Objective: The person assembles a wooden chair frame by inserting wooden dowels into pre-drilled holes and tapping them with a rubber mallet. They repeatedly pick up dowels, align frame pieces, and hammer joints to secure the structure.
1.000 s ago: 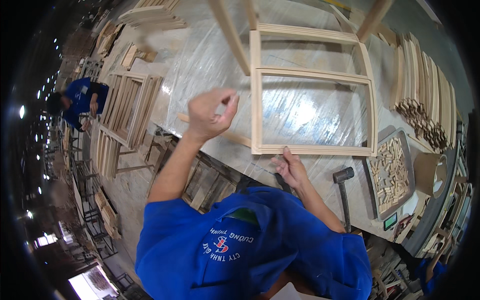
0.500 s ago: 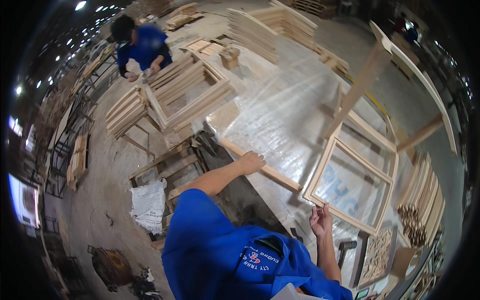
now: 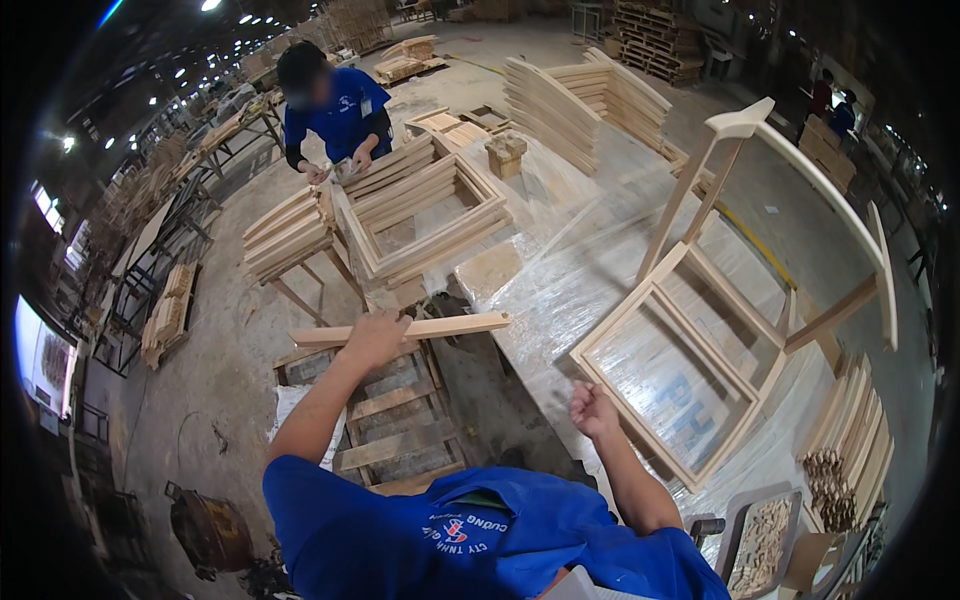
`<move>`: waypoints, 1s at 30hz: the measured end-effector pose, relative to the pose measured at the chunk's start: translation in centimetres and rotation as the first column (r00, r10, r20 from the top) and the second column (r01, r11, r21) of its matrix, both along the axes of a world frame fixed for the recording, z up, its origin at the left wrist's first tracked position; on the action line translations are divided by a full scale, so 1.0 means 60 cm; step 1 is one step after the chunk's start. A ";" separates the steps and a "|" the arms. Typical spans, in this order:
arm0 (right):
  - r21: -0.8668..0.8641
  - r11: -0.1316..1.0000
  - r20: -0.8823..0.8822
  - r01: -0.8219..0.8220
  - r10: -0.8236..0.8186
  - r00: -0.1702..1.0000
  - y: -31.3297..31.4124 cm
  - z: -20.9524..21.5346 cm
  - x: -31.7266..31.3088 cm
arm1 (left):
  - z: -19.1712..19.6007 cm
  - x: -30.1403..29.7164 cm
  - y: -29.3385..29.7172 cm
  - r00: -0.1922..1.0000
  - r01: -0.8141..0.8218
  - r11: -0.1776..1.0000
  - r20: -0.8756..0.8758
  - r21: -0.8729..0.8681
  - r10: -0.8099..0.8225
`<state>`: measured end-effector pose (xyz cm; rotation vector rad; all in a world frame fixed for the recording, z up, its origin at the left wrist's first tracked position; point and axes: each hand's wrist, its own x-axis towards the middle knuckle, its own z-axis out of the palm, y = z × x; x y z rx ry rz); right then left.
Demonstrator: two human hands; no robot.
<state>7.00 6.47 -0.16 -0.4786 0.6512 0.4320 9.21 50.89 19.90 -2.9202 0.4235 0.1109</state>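
Observation:
My left hand (image 3: 376, 338) is wrapped round a straight, pale wooden rail (image 3: 462, 326), held out to the left of the table above a slatted pallet. One end of the rail reaches to the table's edge. My right hand (image 3: 592, 408) has its fingers curled, close beside the near left corner of a wooden chair frame (image 3: 640, 424). Whatever those fingers may hold is hidden. The chair frame lies on the film-covered table (image 3: 550, 285), with its legs and a curved top rail (image 3: 835, 172) rising at the far right.
Across the work area a person in blue (image 3: 345, 110) handles parts by stacked wooden frames (image 3: 430, 215). A tray of small wooden pieces (image 3: 762, 545) and bundled slats (image 3: 850, 440) stand at the right. The pallet (image 3: 395, 400) lies on the floor by the table's left edge.
My left hand has lifted the rail off the table's edge and carried it left, away from the chair frame. My right hand has drawn left and is curled. The view has shifted.

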 end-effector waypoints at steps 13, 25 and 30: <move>-0.758 0.652 0.533 -0.026 0.642 0.551 -0.055 0.359 -0.076 | 0.220 -0.005 -0.216 0.849 0.465 0.885 0.267 0.036 -0.457; -0.812 0.059 0.527 0.581 0.502 0.686 -0.231 0.410 -0.313 | 0.209 0.053 -0.610 0.585 0.716 0.586 -0.131 -0.381 -0.800; -0.470 -0.630 0.427 0.618 0.450 0.784 -0.307 0.391 -0.343 | 0.203 -0.006 -0.825 0.312 0.771 0.397 -0.248 -0.498 -0.917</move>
